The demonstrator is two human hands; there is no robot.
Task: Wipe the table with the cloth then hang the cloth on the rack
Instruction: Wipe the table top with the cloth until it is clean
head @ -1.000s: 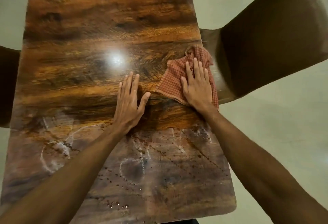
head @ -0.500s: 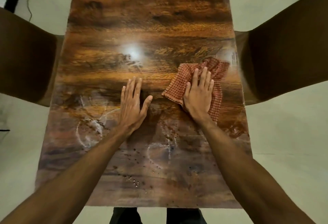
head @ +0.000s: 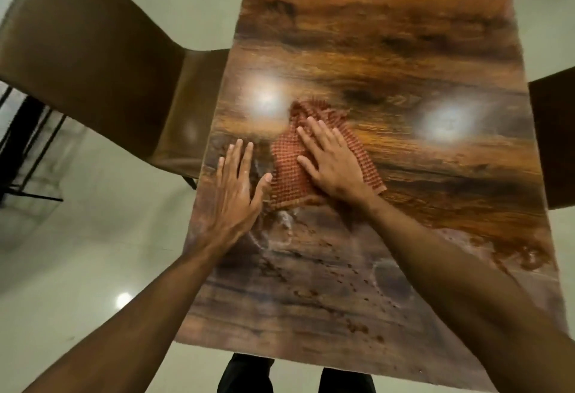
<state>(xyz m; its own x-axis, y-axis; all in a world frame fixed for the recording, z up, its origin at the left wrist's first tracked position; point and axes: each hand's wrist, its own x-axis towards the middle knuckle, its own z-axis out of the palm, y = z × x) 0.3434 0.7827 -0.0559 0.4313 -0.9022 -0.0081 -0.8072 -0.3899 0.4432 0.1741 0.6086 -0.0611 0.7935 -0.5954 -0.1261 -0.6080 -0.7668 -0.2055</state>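
Both hands flat on table [head: 389, 35], cloth [head: 287, 171] under right fingers [head: 320, 134]

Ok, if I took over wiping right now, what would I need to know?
Right hand: flat, pressing the cloth on the table, left of the middle.
Left hand: flat on the bare wood near the left edge, thumb tip at the cloth.
Done: the far half looks shiny and clean.
Left: the near part shows white smears and droplets; wipe those. Then hang the cloth on the rack, which is not clearly in view.
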